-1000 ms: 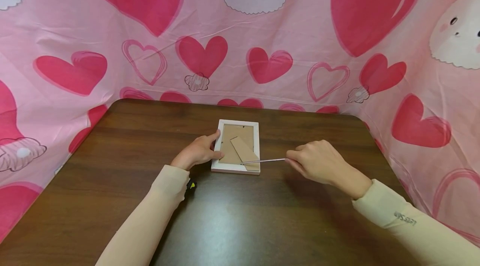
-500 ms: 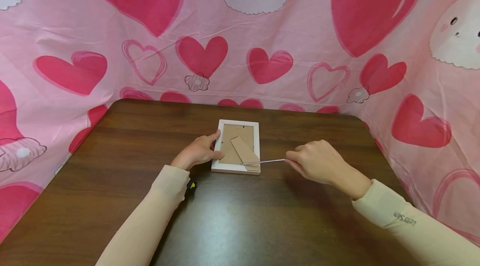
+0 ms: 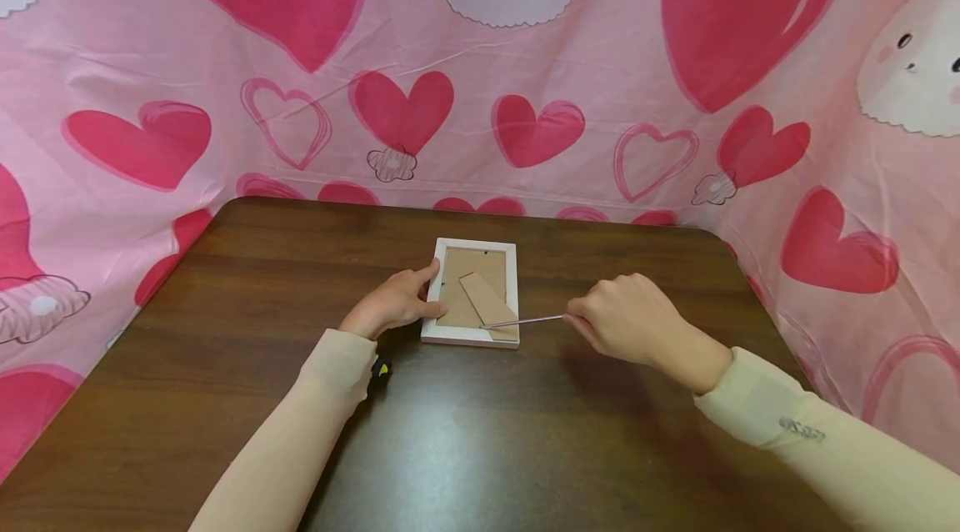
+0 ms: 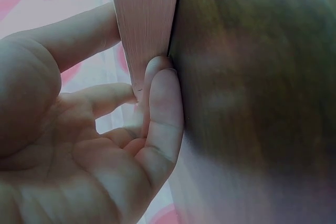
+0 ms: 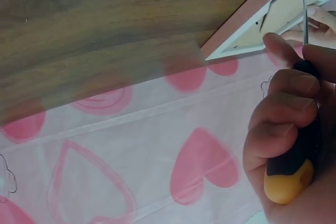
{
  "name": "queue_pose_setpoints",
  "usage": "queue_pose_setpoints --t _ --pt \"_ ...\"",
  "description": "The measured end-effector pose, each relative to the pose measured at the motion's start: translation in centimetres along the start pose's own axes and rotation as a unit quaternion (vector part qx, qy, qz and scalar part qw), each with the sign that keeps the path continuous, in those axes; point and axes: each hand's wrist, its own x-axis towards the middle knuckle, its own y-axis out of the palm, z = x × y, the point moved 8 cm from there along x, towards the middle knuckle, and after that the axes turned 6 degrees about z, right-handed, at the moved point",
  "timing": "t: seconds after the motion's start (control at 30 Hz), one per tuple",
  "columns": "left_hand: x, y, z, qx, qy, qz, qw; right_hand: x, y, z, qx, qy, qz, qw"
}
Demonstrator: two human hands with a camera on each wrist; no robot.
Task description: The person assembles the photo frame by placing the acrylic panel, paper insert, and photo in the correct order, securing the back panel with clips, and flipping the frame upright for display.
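A white picture frame (image 3: 512,273) lies face down on the table, its brown backing board (image 3: 491,261) and slanted stand leg (image 3: 486,298) showing. My left hand (image 3: 393,298) holds the frame by its left side, thumb on top of the border. In the left wrist view, fingers (image 4: 165,103) press along the frame's side edge (image 4: 144,24). My right hand (image 3: 630,319) grips a screwdriver (image 5: 291,177) with a black and yellow handle. The thin metal shaft (image 3: 532,319) crosses the leg's lower part, and its tip is at the backing's lower edge, near the bottom border.
The dark wooden table (image 3: 450,449) has rounded far corners. Pink cloth (image 3: 465,48) with hearts hangs behind it and on both sides. A small black and yellow-green item (image 3: 381,368) shows at the left wrist.
My right hand has shifted very slightly up and to the left, the screwdriver tip staying at the backing's lower edge. The left hand and picture frame look unmoved.
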Motion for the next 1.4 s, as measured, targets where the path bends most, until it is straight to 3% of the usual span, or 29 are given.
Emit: queue_pose_setpoints --t 0.13,0.3,0.5,0.63,0.73,1.1,1.27,1.4 --pt "0.0 0.0 -0.1 0.001 0.004 0.001 1.0 0.4 0.0 -0.2 0.01 0.014 0.037 0.999" --pt "0.2 -0.1 -0.3 0.002 0.007 0.004 1.0 1.2 0.3 -0.7 0.04 0.05 0.112 0.992" --pt "0.1 -0.1 -0.4 0.003 0.002 0.0 1.0 2.5 0.4 -1.3 0.07 0.1 0.229 0.966" --pt "0.1 0.0 -0.5 0.003 -0.002 -0.001 1.0 2.7 0.3 -1.1 0.058 0.117 0.28 0.951" --pt "0.1 0.0 -0.4 0.004 -0.005 0.0 1.0 2.6 0.2 -0.6 0.04 0.11 0.298 0.947" --pt "0.2 0.2 0.0 0.006 -0.008 0.0 1.0 3.2 -0.6 1.4 -0.004 0.092 0.286 0.954" --pt "0.2 0.2 0.3 -0.005 -0.011 -0.002 0.9999 3.7 -0.8 2.0 -0.017 0.105 0.306 0.946" --pt "0.2 0.2 0.4 -0.008 -0.01 -0.003 0.9999 3.9 -0.6 2.1 -0.001 0.13 0.342 0.93"
